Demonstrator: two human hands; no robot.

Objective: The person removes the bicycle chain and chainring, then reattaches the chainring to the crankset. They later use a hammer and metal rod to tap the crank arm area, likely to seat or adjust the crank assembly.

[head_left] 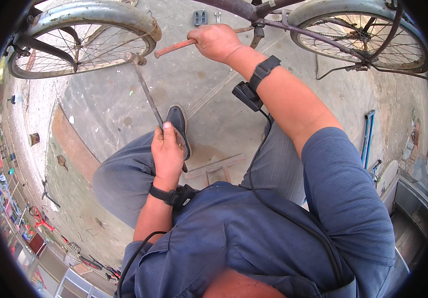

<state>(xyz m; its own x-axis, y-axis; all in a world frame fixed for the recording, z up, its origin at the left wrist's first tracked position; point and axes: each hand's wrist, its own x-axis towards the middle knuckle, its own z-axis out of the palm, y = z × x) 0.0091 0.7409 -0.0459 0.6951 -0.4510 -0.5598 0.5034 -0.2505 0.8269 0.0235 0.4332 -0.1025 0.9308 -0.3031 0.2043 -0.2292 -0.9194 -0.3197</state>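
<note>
My left hand [166, 151] is closed around the lower end of a long thin metal rod [147, 92] whose far end sits by the rim of the left bicycle wheel [82, 42]. My right hand [216, 42] reaches forward and grips a rusty reddish bar [174, 48] next to the bicycle frame [253, 15] and its crank. Both wrists carry black straps with a small black device and cable. My dark shoe [178, 121] rests on the concrete between my hands.
The second bicycle wheel [367, 42] stands at the upper right. A grey pedal [200, 18] and a small wrench [217, 17] lie on the concrete near the frame. A low wooden stool [216, 169] sits under my legs. A blue pipe [367, 136] lies at the right.
</note>
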